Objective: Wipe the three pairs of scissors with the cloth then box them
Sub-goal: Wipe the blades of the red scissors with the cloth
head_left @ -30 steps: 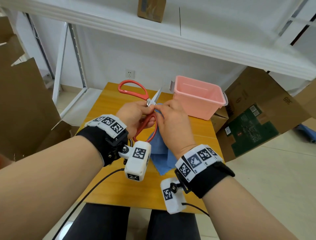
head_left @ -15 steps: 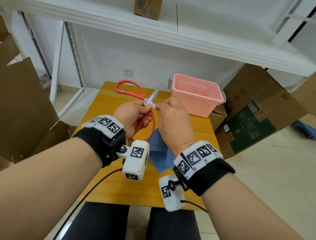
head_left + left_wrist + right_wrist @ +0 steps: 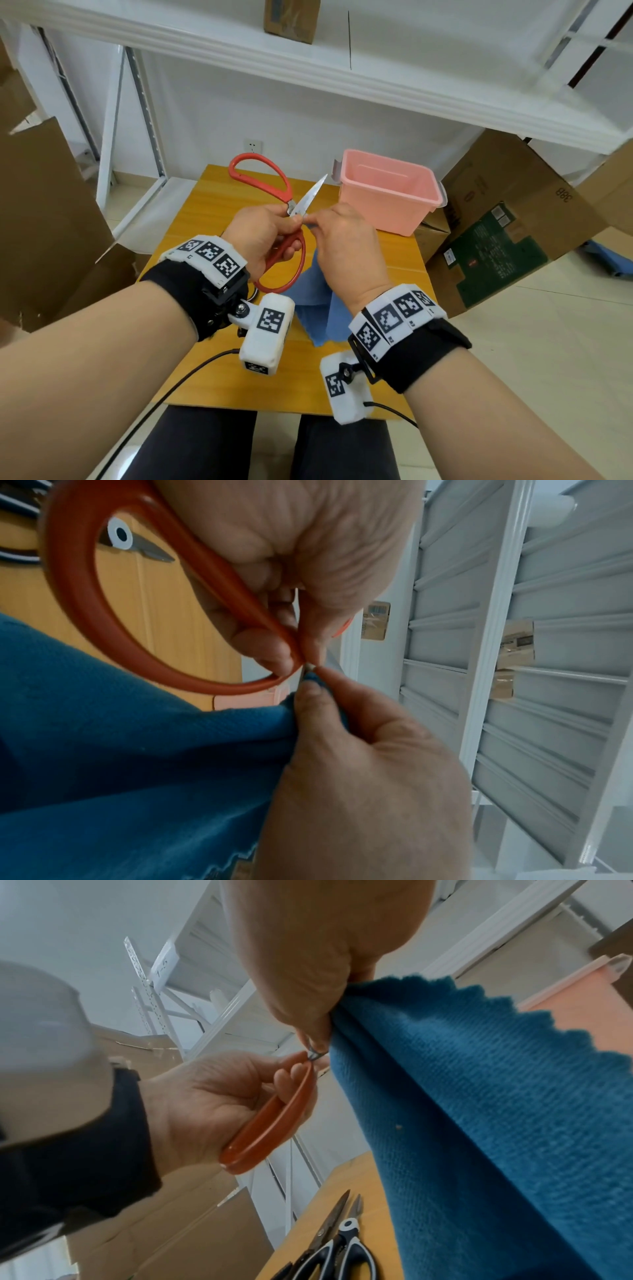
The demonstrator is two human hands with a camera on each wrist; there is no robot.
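Note:
My left hand (image 3: 263, 236) grips the lower loop of the red-handled scissors (image 3: 274, 192), held open above the table with one blade (image 3: 310, 197) pointing up and away. My right hand (image 3: 342, 240) pinches the blue cloth (image 3: 315, 308) against the blades near the pivot, and the cloth hangs down from it. In the left wrist view the red loop (image 3: 103, 620) curls round my fingers, with the cloth (image 3: 137, 764) below. Two more pairs, black-handled scissors (image 3: 329, 1253), lie on the table under my hands in the right wrist view. The pink box (image 3: 387, 195) stands at the table's far right.
The wooden table (image 3: 212, 212) is small, with its edges close on every side. Cardboard boxes (image 3: 507, 219) lean to the right and another (image 3: 44, 219) to the left. A white shelf (image 3: 308, 61) runs overhead. Camera cables trail off the near edge.
The scissors' blade now stands out more above my hands. My right hand with the cloth has slid down to the blade's base near the pivot. The left hand keeps its hold.

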